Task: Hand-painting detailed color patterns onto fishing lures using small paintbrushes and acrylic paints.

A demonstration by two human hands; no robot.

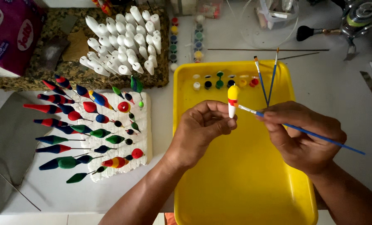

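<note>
Head view: float [233,100] upright in left hand [202,129], brush [302,131] tip against it.

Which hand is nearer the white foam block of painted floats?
Left. The left hand is just right of the foam block; the right hand is farther right, across the yellow tray.

A white, smooth-topped table [344,83] fills the view under soft, even light with faint shadows. At its far left sits a speckled brown-and-black granite slab [48,73]. A flat grey sheet [9,141] lies over the table's near left edge. Pale tiled floor [69,219] shows below.
</note>
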